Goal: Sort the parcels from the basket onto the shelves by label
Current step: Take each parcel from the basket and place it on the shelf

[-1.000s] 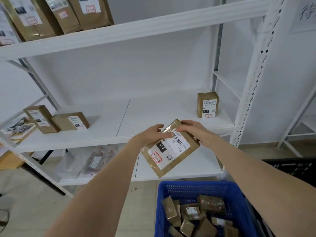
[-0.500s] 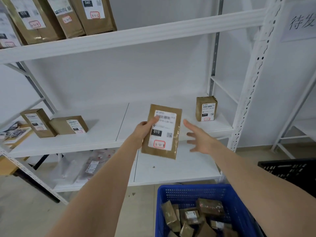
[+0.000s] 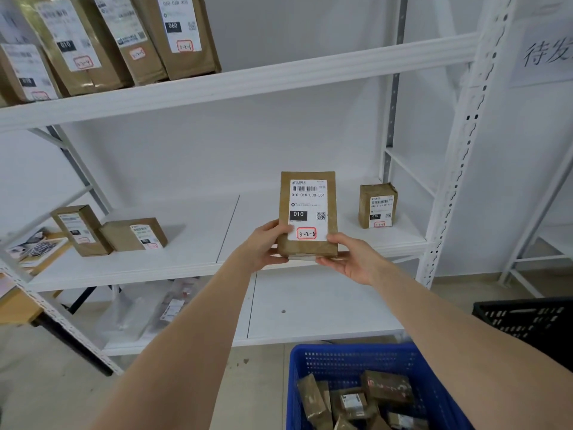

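I hold a brown parcel (image 3: 307,184) upright in front of the middle shelf (image 3: 173,262); its white label reads 010 with a red-boxed 3-2-8. My left hand (image 3: 266,243) grips its lower left corner, thumb on the label. My right hand (image 3: 347,259) holds the bottom right corner, thumb at the front and fingers beneath. The blue basket (image 3: 328,361) at the bottom holds several more brown parcels (image 3: 384,389).
A small parcel (image 3: 376,206) stands on the middle shelf to the right, two parcels (image 3: 108,231) at its left. Tall parcels (image 3: 124,38) line the top shelf. A white upright post (image 3: 459,156) bounds the bay on the right. A black crate (image 3: 527,321) sits right.
The parcel has been turned fully upright and lifted to the middle shelf's front edge. My right hand, off the parcel half a second ago, now holds its bottom right corner.
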